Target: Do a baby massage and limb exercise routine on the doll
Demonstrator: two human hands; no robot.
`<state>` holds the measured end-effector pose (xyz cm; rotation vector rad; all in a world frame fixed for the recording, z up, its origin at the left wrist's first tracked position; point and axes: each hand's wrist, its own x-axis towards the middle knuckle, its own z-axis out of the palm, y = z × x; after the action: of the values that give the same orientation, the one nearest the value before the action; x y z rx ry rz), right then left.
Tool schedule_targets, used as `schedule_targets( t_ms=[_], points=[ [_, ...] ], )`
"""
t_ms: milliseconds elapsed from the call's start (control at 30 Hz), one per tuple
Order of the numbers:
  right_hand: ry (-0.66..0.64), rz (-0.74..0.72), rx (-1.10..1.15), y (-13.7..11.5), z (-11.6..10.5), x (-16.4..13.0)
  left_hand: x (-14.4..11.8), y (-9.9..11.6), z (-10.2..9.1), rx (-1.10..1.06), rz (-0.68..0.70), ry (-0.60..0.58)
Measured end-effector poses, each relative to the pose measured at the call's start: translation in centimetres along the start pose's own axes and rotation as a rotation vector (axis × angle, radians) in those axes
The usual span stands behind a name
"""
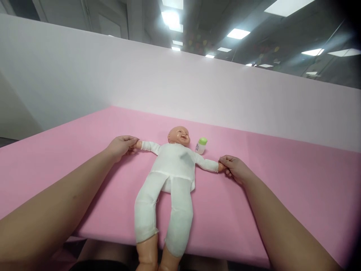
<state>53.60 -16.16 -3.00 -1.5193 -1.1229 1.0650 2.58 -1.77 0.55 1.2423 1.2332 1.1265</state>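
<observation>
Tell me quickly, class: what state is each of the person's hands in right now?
Left hand: closed, holding the doll's right hand.
Right hand: closed, holding the doll's left hand.

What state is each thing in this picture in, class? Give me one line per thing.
Doll: lying on its back, arms spread, lower legs past the near edge of the pink table
Left hand: closed on one of the doll's hands
Right hand: closed on the doll's other hand
Bottle: apparently upright, green cap on
Ceiling lights: lit
</observation>
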Motion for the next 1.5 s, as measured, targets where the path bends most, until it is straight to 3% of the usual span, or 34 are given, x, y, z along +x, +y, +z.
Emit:
schedule_targets(
  t_ms=[300, 767, 1100, 1500],
  points=[
    [0.056, 0.018, 0.057, 0.0, 0.0, 0.1, 0.1, 0.2, 0.1, -0.036, -0.056, 0.043],
    [-0.129, 0.059, 0.292, -0.2, -1.1, -0.4, 0.6, -0.1, -0.6, -0.102, -0.054, -0.046],
    [-0.178, -0.015, 0.121, -0.4, -0.7, -0.3, 0.7, -0.7, -0.7, 0.2, 0.059, -0.023],
    [-0.064, -0.007, 0.037, -0.6, 0.1, -0.3, 0.3, -0.4, -0.3, 0.268, 0.032, 0.045]
  ],
)
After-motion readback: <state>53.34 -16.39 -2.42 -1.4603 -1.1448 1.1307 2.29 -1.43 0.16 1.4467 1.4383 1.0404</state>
